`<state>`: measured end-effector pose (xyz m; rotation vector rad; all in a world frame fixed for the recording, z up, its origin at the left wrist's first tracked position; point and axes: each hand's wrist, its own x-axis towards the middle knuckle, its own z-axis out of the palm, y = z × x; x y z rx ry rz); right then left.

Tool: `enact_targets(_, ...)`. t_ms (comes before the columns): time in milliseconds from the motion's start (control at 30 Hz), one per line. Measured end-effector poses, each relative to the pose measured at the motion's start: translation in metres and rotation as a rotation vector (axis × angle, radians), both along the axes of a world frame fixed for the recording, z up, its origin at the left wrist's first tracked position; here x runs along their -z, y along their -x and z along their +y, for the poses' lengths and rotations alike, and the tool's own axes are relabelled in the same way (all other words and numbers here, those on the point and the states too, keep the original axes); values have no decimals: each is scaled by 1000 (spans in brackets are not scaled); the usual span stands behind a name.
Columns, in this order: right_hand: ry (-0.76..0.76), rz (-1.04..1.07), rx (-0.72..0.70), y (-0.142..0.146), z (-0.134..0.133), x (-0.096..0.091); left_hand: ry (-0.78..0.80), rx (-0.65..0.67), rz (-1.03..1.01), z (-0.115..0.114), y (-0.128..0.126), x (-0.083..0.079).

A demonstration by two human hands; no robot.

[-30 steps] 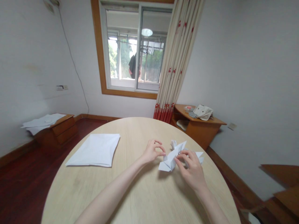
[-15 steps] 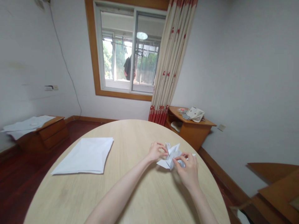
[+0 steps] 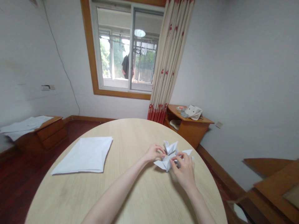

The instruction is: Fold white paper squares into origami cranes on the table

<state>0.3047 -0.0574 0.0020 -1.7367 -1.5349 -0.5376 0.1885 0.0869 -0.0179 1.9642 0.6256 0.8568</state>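
At the right side of the round table, my left hand [image 3: 154,152] pinches the left side of a white folded-paper origami piece [image 3: 166,163] with thumb and fingertips. My right hand [image 3: 184,166] grips the same piece from the right, fingers curled at its edge. The piece has pointed flaps, one sticking out to the lower left. More pointed white paper [image 3: 171,147] rises just behind it, and another paper point [image 3: 187,152] shows beyond my right hand. Whether these belong to separate folded pieces I cannot tell, as my fingers hide part of them.
A stack of white paper sheets [image 3: 84,155] lies on the left of the round wooden table [image 3: 130,133]. Behind it stand a window [image 3: 126,49], a patterned curtain [image 3: 168,62] and a corner cabinet [image 3: 191,127]. A low drawer unit [image 3: 52,132] with papers is far left.
Both hands have shifted slightly left. The paper in them has tilted lower, so the pointed flaps behind and at the right show more clearly. The camera view has turned a little.
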Motion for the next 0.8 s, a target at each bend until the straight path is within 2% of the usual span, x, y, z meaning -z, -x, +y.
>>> enact_targets(500, 59, 37, 20, 1, -4, -3, -5, 114, 42, 7, -4, 8)
enact_targets(633, 56, 62, 2, 2, -5, -6, 1, 74, 20, 5, 1, -1)
enact_targets(800, 44, 83, 2, 4, -5, -12, -17, 21, -16, -2, 13, -24)
